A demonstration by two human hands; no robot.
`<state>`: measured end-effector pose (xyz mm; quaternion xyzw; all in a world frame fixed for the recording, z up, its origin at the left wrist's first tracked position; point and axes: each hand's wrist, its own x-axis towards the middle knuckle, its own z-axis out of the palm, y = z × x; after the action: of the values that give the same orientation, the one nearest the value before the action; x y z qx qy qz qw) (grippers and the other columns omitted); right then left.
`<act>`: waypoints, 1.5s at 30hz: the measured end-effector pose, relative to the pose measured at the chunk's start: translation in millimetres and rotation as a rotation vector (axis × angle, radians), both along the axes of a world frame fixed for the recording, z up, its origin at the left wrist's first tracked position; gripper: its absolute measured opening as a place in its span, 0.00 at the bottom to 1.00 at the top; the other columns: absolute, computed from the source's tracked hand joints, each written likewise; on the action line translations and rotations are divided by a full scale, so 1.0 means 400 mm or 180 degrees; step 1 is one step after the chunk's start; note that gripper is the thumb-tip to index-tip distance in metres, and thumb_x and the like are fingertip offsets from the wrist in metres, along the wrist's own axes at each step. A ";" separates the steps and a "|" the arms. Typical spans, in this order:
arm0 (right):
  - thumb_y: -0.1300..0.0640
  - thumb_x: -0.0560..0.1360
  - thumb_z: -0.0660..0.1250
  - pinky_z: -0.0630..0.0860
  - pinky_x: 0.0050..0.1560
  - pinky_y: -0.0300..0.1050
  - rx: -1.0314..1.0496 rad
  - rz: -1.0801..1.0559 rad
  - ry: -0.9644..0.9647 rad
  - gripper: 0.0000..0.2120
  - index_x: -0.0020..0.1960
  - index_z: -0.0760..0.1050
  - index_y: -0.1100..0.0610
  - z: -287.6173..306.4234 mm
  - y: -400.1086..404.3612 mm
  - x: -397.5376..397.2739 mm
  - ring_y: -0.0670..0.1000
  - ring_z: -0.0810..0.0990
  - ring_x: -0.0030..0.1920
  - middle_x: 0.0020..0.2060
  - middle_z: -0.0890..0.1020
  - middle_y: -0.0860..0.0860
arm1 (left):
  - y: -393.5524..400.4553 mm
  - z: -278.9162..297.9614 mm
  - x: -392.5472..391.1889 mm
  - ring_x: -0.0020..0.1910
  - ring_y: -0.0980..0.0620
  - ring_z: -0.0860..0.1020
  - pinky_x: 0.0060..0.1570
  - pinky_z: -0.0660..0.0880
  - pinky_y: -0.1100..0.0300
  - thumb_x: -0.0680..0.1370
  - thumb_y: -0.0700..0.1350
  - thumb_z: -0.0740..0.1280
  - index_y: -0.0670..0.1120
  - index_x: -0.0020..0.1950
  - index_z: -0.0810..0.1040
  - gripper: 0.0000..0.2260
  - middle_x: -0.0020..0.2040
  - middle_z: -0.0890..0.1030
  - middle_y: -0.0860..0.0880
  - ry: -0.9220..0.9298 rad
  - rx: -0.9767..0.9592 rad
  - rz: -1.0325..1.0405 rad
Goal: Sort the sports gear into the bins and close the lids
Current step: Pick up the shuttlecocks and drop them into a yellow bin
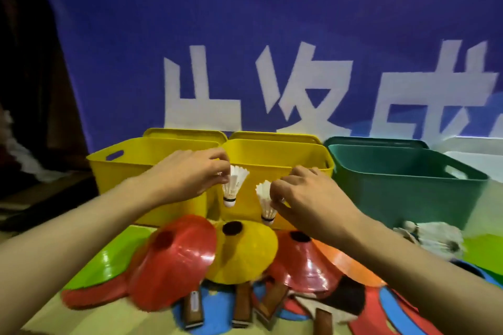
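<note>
**Two birdies up, bins right behind them**

Two shuttlecocks in play, one per hand. My left hand (190, 171) has its fingers pinched shut on the feather skirt of the left shuttlecock (234, 183), which hangs cork-down, long axis near upright with a slight tilt. My right hand (313, 196) has its fingers closed on the skirt of the right shuttlecock (266, 202), also cork-down and a bit lower.

What matters for the drop: both birdies hang in front of the near wall of the middle yellow bin (275, 152), below its rim, so I reckon they need to go up and forward to clear it. The left hand sits closer to the rim, so I'd guess that one goes in first. The left yellow bin (130, 168) and the green bin (402, 187) sit either side, all open, with lids propped behind.

More shuttlecocks (432, 236) lie on the worktop by the green bin. Cones (174, 258) and paddles (242, 307) are piled below my wrists, unsorted, so I'd say it's early days.
</note>
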<state>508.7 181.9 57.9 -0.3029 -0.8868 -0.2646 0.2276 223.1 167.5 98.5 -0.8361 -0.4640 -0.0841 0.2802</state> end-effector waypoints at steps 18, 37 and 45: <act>0.43 0.81 0.61 0.80 0.50 0.53 -0.0356 -0.0311 0.0341 0.14 0.59 0.80 0.49 0.080 0.175 -0.414 0.55 0.78 0.55 0.53 0.82 0.50 | 0.059 0.106 -0.368 0.49 0.46 0.81 0.38 0.73 0.52 0.80 0.65 0.63 0.55 0.67 0.76 0.20 0.65 0.74 0.53 -0.0362 0.0368 0.1297; 0.36 0.78 0.62 0.81 0.51 0.49 -0.0827 -0.2309 0.0090 0.19 0.64 0.76 0.43 -0.006 -0.053 0.533 0.54 0.79 0.59 0.58 0.81 0.45 | 0.098 0.077 0.400 0.65 0.50 0.76 0.43 0.73 0.57 0.77 0.71 0.60 0.60 0.73 0.70 0.28 0.67 0.74 0.53 0.0388 -0.0424 0.0023; 0.37 0.80 0.61 0.77 0.51 0.48 -0.1215 -0.2522 0.0125 0.20 0.69 0.68 0.42 -0.079 -0.065 0.681 0.52 0.76 0.63 0.62 0.77 0.46 | 0.112 -0.016 0.694 0.60 0.48 0.78 0.45 0.74 0.55 0.81 0.65 0.63 0.57 0.73 0.70 0.23 0.66 0.74 0.52 0.0770 -0.0721 -0.0428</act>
<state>781.2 156.0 26.1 -0.6611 -0.7307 -0.1571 0.0653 500.7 212.2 91.9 -0.8955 -0.3764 0.0514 0.2318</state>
